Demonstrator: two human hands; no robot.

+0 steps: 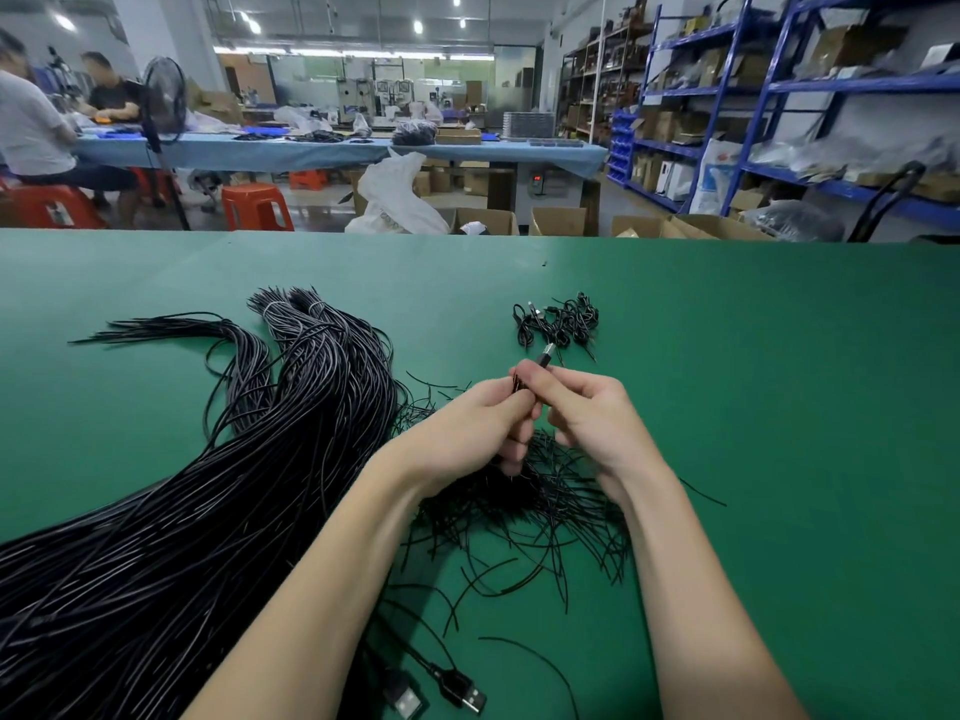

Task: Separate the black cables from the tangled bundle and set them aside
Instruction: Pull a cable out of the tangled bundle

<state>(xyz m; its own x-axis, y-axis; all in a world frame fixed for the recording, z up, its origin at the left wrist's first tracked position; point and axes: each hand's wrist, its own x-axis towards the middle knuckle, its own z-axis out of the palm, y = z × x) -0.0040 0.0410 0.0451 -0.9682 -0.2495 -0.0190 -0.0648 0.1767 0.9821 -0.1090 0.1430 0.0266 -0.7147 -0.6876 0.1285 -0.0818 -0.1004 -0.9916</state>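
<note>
Both hands, left (pixel 467 428) and right (pixel 587 413), pinch 1 black cable (pixel 543 356) (metal plug tip up) above the loose tangle (pixel 524 501); the big bundle (pixel 218 485) lies left on the green surface (pixel 779 407).

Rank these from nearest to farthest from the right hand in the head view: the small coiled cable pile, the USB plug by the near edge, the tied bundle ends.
From the right hand:
1. Small coiled cable pile, just beyond it.
2. Tied bundle ends, far left.
3. USB plug, near edge.
</note>
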